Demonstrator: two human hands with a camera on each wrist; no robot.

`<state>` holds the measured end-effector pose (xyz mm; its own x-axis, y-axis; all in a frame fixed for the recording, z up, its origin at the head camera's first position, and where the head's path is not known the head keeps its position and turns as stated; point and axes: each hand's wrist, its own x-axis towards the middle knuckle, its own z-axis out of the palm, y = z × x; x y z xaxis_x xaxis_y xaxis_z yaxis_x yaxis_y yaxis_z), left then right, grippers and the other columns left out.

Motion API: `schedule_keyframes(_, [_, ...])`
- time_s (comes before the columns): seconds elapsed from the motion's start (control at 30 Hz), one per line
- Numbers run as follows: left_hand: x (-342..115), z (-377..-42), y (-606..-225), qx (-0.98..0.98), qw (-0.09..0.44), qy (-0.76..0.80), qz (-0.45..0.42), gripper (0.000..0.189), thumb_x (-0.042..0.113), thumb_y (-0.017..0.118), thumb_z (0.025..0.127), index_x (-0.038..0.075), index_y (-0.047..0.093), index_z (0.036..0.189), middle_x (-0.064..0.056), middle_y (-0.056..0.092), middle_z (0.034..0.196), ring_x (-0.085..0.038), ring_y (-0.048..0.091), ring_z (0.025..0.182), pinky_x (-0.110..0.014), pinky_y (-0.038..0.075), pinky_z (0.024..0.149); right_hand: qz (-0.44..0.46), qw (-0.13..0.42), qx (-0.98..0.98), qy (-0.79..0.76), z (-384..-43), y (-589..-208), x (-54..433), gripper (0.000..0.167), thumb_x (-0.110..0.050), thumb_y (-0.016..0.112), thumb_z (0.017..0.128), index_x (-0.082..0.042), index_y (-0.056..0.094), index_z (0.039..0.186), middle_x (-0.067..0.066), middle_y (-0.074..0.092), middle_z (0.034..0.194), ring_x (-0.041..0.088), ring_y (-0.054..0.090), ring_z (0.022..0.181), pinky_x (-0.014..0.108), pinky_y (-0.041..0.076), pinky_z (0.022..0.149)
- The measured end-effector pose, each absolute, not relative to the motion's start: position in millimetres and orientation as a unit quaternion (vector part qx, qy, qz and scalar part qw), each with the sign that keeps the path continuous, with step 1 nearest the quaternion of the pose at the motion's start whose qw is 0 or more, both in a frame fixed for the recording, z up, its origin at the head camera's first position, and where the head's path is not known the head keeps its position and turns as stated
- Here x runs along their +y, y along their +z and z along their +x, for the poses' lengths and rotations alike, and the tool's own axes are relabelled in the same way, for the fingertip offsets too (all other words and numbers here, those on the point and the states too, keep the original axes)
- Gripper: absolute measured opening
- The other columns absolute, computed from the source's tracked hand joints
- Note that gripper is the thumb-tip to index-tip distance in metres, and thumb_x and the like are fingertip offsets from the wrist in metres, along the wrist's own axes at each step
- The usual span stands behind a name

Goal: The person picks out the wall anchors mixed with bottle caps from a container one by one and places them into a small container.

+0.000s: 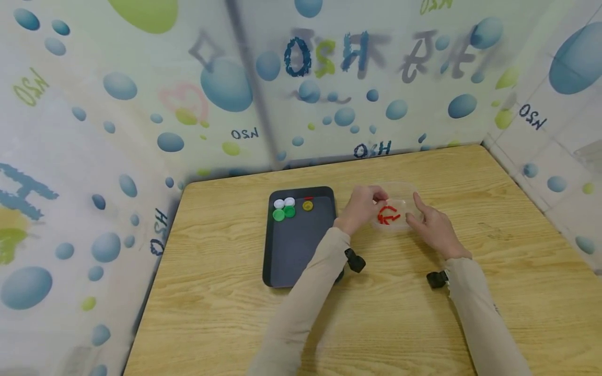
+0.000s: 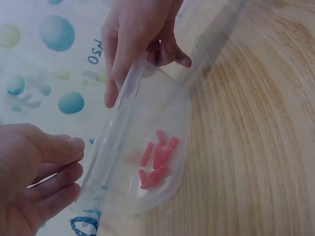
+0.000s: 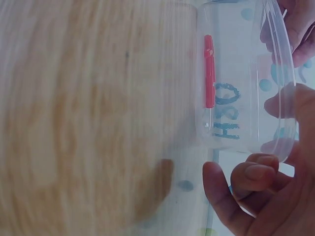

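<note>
A clear plastic container (image 1: 400,187) with several short red sticks (image 2: 156,155) in it stands on the table. My right hand (image 1: 435,228) grips its right side; in the right wrist view the thumb is over the rim (image 3: 287,64) and the fingers are curled outside. Above the container's left side is my left hand (image 1: 361,208). Its thumb and fingertips are drawn together in the left wrist view, and whatever may lie between them is hidden. Beside it, a dark tray (image 1: 298,250) holds white caps (image 1: 279,203), green caps (image 1: 279,214), a yellow cap (image 1: 308,206) and a red stick (image 1: 308,198).
Both lie on a wooden table (image 1: 211,292), the tray to the left of the container. A wall covering with blue and green spots (image 1: 226,83) rises behind the table's far edge. My left forearm (image 1: 305,292) crosses the tray's near right corner.
</note>
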<state>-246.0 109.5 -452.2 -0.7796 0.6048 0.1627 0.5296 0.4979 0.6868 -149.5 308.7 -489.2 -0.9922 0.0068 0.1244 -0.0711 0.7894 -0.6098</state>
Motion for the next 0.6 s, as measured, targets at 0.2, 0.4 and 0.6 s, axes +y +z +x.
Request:
schedule_keyframes(0.2, [106,-247,-452,0.860,0.050,0.393,0.322,0.016,0.009,0.068,0.097,0.003,0.074,0.111,-0.004,0.075,0.101,-0.011,0.068,0.093,-0.013,0.052,0.079,0.015,0.056,-0.944,0.324,-151,-489,309,0.069,-0.037,0.048,0.106,0.001,0.023,0.159,0.004,0.047,0.061,0.014,0.038,0.050,0.031,0.035,0.053])
schedule_keyframes(0.4, [89,-255,-447,0.862,0.031,0.406,0.303,0.018,0.012,0.066,0.099,0.005,0.073,0.114,-0.004,0.074,0.105,-0.013,0.067,0.096,-0.018,0.054,0.083,0.016,0.057,-0.944,0.325,-151,-488,308,0.069,-0.036,0.048,0.106,0.001,0.022,0.159,0.004,0.046,0.060,0.014,0.036,0.050,0.031,0.034,0.052])
schedule_keyframes(0.6, [66,-265,-448,0.866,0.015,0.410,0.285,0.020,0.012,0.065,0.100,0.004,0.073,0.116,-0.006,0.074,0.109,-0.016,0.068,0.100,-0.025,0.057,0.088,0.018,0.054,-0.943,0.327,-149,-487,307,0.069,-0.035,0.048,0.106,0.001,0.022,0.159,0.003,0.045,0.061,0.013,0.035,0.050,0.030,0.034,0.053])
